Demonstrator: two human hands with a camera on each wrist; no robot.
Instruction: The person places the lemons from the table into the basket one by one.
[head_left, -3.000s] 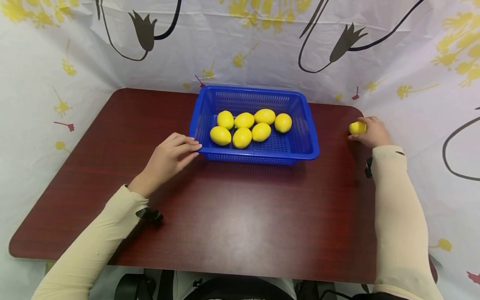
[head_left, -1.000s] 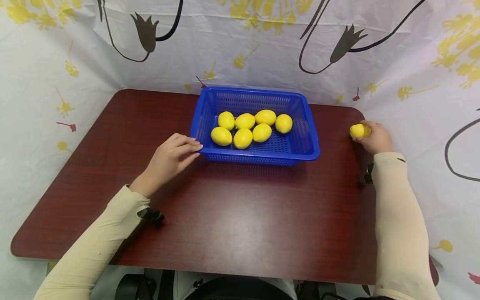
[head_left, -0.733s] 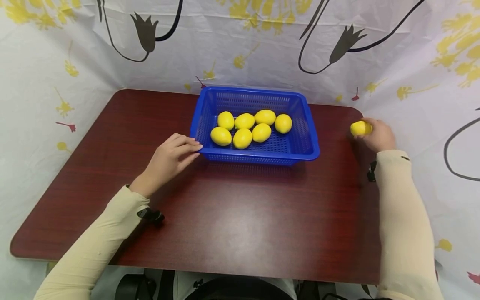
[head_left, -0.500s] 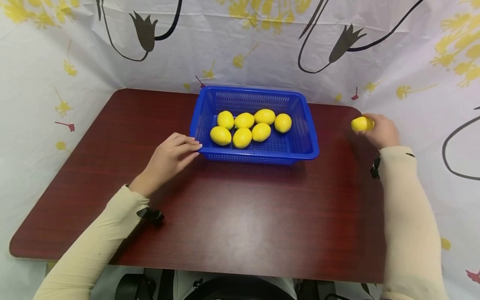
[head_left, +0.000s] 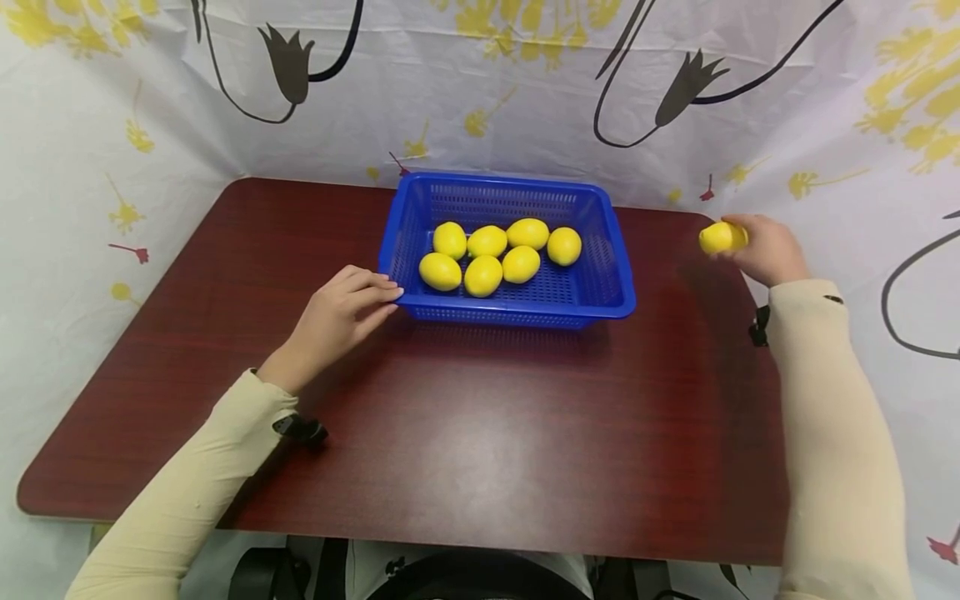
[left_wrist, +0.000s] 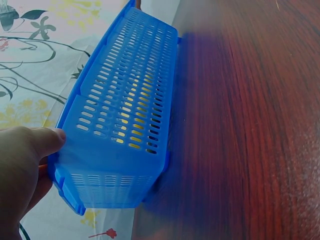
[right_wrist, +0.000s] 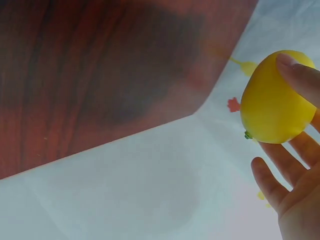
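Observation:
My right hand [head_left: 771, 247] grips a yellow lemon [head_left: 723, 238] over the table's far right corner. In the right wrist view the thumb lies across that lemon [right_wrist: 275, 102], with fingers behind it and the little finger free; a small green tip shows at one end. A blue plastic basket [head_left: 517, 313] stands at the back middle, several more lemons [head_left: 483, 276] lying on its floor. At its near left corner my left hand [head_left: 341, 312] pinches the rim. The left wrist view shows the thumb [left_wrist: 47, 140] on the outer side of the basket's rim, the other fingers partly hidden behind it.
The dark red wooden table [head_left: 480, 450] has rounded corners and a glossy top. A white cloth [head_left: 480, 92] printed with flowers hangs along the back and both sides, close to the table's edges. The seated person's lap is at the front edge.
My right hand has raised the lemon off the table's right edge, the forearm swinging outward to the right. The left hand and the basket have stayed put.

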